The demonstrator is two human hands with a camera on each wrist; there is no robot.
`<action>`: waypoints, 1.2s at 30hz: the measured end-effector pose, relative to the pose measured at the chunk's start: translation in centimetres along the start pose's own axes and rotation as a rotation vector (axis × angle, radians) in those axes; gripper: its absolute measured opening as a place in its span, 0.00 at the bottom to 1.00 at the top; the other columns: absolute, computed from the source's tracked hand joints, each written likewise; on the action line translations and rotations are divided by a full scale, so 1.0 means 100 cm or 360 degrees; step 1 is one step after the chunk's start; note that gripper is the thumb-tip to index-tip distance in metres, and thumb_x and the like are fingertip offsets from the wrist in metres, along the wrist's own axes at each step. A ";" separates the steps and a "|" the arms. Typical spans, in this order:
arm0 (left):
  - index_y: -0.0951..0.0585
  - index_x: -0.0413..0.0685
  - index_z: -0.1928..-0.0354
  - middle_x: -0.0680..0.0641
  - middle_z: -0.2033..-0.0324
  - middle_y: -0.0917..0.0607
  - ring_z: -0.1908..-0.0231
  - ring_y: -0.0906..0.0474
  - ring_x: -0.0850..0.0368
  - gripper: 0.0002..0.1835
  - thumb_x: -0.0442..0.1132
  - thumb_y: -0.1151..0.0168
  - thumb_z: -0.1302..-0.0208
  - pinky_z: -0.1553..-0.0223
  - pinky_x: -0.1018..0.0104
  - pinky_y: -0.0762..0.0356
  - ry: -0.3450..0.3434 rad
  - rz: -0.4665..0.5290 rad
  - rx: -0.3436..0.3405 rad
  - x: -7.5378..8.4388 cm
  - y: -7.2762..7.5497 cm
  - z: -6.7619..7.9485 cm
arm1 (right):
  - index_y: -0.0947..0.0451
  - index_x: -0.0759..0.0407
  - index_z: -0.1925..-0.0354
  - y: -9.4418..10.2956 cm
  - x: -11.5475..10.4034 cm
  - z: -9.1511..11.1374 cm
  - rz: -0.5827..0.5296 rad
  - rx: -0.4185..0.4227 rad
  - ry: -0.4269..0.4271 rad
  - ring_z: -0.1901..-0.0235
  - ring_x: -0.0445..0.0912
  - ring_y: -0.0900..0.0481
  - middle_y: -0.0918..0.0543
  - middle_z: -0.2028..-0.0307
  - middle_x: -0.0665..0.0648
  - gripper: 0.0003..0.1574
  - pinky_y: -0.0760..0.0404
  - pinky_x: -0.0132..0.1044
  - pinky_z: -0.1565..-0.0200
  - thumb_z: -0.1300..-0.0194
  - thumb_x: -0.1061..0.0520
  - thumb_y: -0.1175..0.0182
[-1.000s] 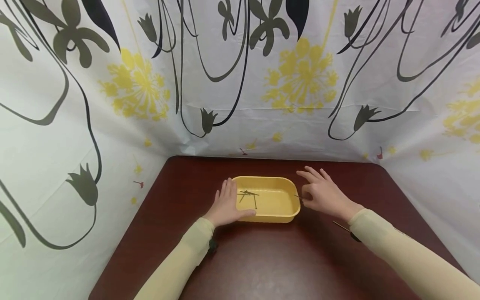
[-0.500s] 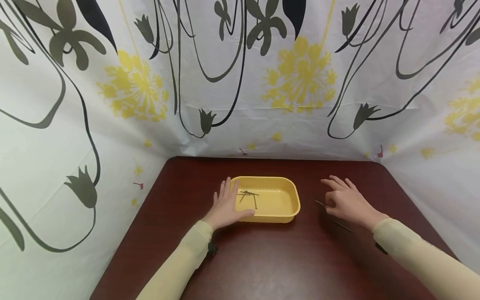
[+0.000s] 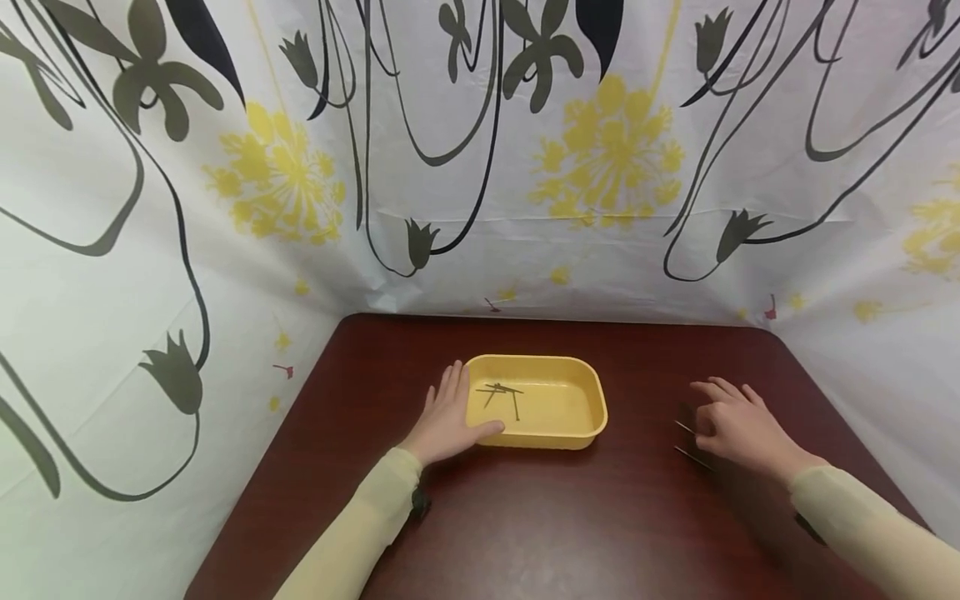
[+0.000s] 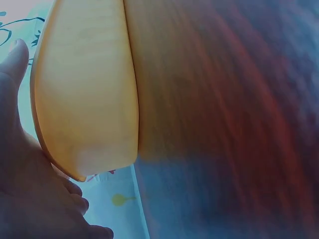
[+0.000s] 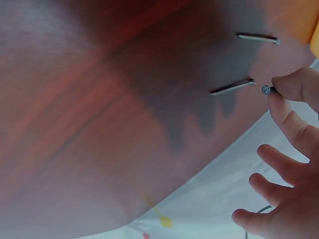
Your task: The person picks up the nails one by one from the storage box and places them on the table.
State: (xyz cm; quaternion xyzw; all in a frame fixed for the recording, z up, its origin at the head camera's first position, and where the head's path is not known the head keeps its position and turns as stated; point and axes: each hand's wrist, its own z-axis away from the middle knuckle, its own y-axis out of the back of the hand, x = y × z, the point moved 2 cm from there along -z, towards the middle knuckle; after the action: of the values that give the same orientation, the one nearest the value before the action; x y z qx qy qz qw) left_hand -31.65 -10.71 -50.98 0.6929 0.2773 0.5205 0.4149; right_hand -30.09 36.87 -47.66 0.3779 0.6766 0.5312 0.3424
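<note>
We pinch a nail [image 5: 266, 90] in our right hand [image 3: 742, 429].
Our left hand [image 3: 445, 423], fingers spread, touches the yellow tub [image 3: 558, 408] holding nails [image 3: 497, 387]; two loose nails [image 5: 233, 87] lie on the surface [image 3: 570, 517] near our right hand.

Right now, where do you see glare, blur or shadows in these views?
Head view: pale glare on the near part of the table; left wrist view: wood grain beyond the yellow tray looks blurred; right wrist view: a dark shadow with finger shapes falls around one nail.
</note>
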 end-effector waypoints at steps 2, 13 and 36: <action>0.63 0.47 0.20 0.48 0.21 0.68 0.23 0.74 0.55 0.66 0.77 0.41 0.44 0.27 0.40 0.62 -0.0002 -0.0010 0.0002 -0.001 -0.001 0.000 | 0.29 0.38 0.83 -0.002 0.003 0.005 -0.0002 -0.0018 -0.0026 0.32 0.70 0.43 0.30 0.35 0.68 0.21 0.52 0.78 0.40 0.50 0.56 0.26; 0.64 0.47 0.20 0.48 0.21 0.68 0.23 0.73 0.54 0.68 0.80 0.43 0.46 0.27 0.40 0.63 -0.0019 -0.0072 0.0006 -0.005 -0.004 -0.004 | 0.29 0.38 0.84 -0.011 0.012 0.025 -0.0028 -0.0066 -0.0103 0.33 0.72 0.43 0.29 0.36 0.70 0.22 0.53 0.79 0.41 0.49 0.55 0.26; 0.64 0.42 0.20 0.43 0.21 0.63 0.23 0.70 0.51 0.71 0.81 0.43 0.49 0.27 0.39 0.61 0.0041 -0.0113 -0.0084 0.001 0.004 -0.003 | 0.23 0.37 0.76 -0.012 0.009 0.032 0.0004 -0.0077 -0.0162 0.34 0.70 0.41 0.26 0.39 0.68 0.14 0.50 0.78 0.43 0.48 0.53 0.26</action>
State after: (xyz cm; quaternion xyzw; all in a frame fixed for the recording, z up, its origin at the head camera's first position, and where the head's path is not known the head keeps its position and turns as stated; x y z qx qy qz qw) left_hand -31.94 -10.73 -50.57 0.6647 0.2932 0.5214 0.4476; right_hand -27.93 38.95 -49.53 0.3971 0.6447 0.5279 0.3848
